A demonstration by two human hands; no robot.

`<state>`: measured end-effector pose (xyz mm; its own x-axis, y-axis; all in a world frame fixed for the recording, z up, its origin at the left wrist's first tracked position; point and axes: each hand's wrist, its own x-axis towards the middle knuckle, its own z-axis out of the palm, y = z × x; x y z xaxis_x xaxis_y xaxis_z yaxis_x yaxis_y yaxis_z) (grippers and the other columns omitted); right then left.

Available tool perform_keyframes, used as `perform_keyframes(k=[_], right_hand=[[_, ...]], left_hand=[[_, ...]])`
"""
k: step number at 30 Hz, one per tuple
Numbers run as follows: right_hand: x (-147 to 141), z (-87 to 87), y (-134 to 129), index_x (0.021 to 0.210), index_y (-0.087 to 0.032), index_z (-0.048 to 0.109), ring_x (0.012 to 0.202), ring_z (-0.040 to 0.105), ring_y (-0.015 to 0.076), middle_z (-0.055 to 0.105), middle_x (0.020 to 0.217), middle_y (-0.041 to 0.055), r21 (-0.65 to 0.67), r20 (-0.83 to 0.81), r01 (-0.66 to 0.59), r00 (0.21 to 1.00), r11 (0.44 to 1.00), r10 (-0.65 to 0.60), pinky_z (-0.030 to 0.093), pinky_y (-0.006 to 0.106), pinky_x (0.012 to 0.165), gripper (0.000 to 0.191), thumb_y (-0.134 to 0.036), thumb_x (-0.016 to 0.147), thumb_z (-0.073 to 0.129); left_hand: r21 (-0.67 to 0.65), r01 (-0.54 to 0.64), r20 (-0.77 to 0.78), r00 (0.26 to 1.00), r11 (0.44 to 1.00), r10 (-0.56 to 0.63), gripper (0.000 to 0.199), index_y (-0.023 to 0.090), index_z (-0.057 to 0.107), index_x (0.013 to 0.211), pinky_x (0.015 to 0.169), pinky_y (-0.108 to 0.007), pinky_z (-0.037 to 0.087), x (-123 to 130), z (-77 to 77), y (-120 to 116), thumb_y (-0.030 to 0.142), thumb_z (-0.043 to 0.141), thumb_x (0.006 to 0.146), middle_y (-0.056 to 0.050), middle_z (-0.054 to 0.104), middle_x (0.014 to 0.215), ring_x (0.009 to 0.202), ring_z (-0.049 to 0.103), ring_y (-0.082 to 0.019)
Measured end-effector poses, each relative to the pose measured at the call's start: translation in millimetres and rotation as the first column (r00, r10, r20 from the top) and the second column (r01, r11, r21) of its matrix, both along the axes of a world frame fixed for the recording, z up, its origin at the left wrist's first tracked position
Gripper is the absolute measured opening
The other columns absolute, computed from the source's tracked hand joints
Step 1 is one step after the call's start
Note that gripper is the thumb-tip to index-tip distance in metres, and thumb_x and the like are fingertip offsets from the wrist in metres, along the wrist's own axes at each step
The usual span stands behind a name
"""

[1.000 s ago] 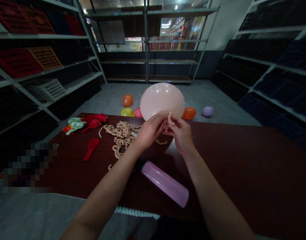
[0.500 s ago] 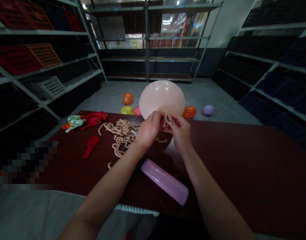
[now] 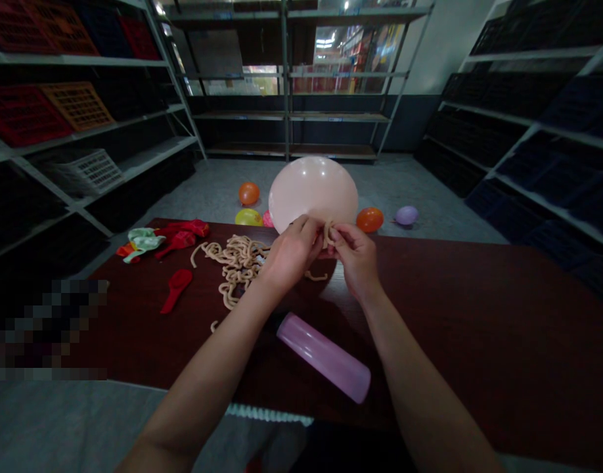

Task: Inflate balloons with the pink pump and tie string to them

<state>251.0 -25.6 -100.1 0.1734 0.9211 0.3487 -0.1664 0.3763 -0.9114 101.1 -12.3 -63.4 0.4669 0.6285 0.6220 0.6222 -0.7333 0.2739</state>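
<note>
My left hand [image 3: 294,253] and right hand [image 3: 355,256] are bare, and so are both wrists behind them. A small dark mark [image 3: 291,223] crosses one finger of my left hand, like a thin ring, though it is too small for me to be sure. Back from the hands, my left forearm [image 3: 213,374] and right forearm [image 3: 420,368] are uncovered too, smooth and slender near the wrist and growing broader toward the elbow. Below my hands, between the forearms, lies a black patch [image 3: 351,450] that looks like my clothing, too dim to make out its cut or fabric.
</note>
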Motion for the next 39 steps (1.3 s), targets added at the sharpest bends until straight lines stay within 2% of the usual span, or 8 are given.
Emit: perform_keyframes(k=[9,12,17,24,29,32,34,39], right_hand=[[2,-1.1,1,0.092,-0.023,0.069,0.062,0.056,0.0110,0.060,0.074,-0.0025,0.031,0.137,0.040,0.990,0.999,-0.043,0.057,0.026,0.055,0.026,-0.048,0.086,0.069],[2,-3.5,1,0.093,-0.023,0.069,0.063,0.059,0.0125,0.062,0.074,-0.0015,0.061,0.227,0.104,0.967,0.993,-0.116,0.058,0.028,0.060,0.026,-0.048,0.088,0.067],[3,-3.1,-1,0.094,-0.023,0.070,0.073,0.064,0.0155,0.066,0.078,0.0009,0.135,0.389,0.185,0.894,0.973,-0.224,0.058,0.029,0.067,0.029,-0.050,0.093,0.061],[3,7.5,-9,0.095,-0.023,0.068,0.066,0.064,0.0133,0.065,0.078,-0.0016,0.192,0.431,0.186,0.866,0.963,-0.254,0.059,0.026,0.058,0.022,-0.044,0.095,0.059],[2,8.5,-10,0.094,-0.024,0.067,0.069,0.068,0.0139,0.071,0.089,0.0007,0.258,0.478,0.234,0.812,0.938,-0.334,0.057,0.025,0.058,0.019,-0.040,0.095,0.057],[3,9.5,-10,0.093,-0.024,0.068,0.075,0.069,0.0156,0.073,0.090,0.0017,0.317,0.491,0.289,0.765,0.903,-0.417,0.058,0.027,0.067,0.016,-0.035,0.094,0.057],[3,10.9,-10,0.093,-0.024,0.068,0.082,0.069,0.0174,0.073,0.091,0.0025,0.317,0.479,0.312,0.762,0.895,-0.436,0.058,0.029,0.074,0.015,-0.036,0.094,0.057],[4,13.0,-10,0.094,-0.025,0.066,0.069,0.064,0.0147,0.069,0.091,0.0014,0.153,0.345,0.224,0.901,0.963,-0.264,0.060,0.029,0.061,0.020,-0.044,0.093,0.059]], left_hand=[[-0.076,-0.089,-0.077,0.994,0.993,0.083,0.016,0.015,0.054,0.110,0.084,-0.035,0.053,5,-0.6,-2,0.014,0.039,0.103,-0.013,0.060,0.110,0.096,0.062,-0.022],[-0.117,-0.047,-0.044,0.998,0.992,0.042,0.016,0.016,0.051,0.110,0.088,-0.037,0.051,6,-1.9,-2,0.011,0.038,0.101,-0.013,0.059,0.113,0.099,0.060,-0.023],[-0.178,0.040,0.111,0.994,0.983,-0.021,0.015,0.018,0.049,0.103,0.091,-0.039,0.049,4,-6.1,2,0.008,0.040,0.096,-0.013,0.059,0.109,0.099,0.057,-0.023],[-0.242,0.126,0.296,0.954,0.962,-0.051,0.010,0.019,0.051,0.102,0.091,-0.036,0.047,4,-6.8,5,0.014,0.043,0.098,-0.010,0.062,0.105,0.099,0.057,-0.021],[-0.340,0.239,0.333,0.935,0.910,-0.121,0.011,0.019,0.052,0.096,0.087,-0.034,0.047,2,-0.1,4,0.023,0.044,0.102,-0.006,0.062,0.098,0.093,0.057,-0.019],[-0.278,0.313,0.290,0.929,0.908,-0.231,0.003,0.019,0.054,0.097,0.090,-0.035,0.048,0,3.7,2,0.022,0.053,0.097,-0.007,0.061,0.102,0.098,0.057,-0.020],[-0.192,0.324,0.251,0.929,0.926,-0.273,0.007,0.019,0.055,0.101,0.093,-0.036,0.047,0,4.2,2,0.016,0.056,0.094,-0.009,0.061,0.107,0.104,0.056,-0.021],[-0.085,0.253,0.191,0.953,0.964,-0.233,0.017,0.019,0.055,0.109,0.092,-0.036,0.049,-1,-2.7,4,0.010,0.052,0.095,-0.010,0.063,0.110,0.106,0.060,-0.021]])
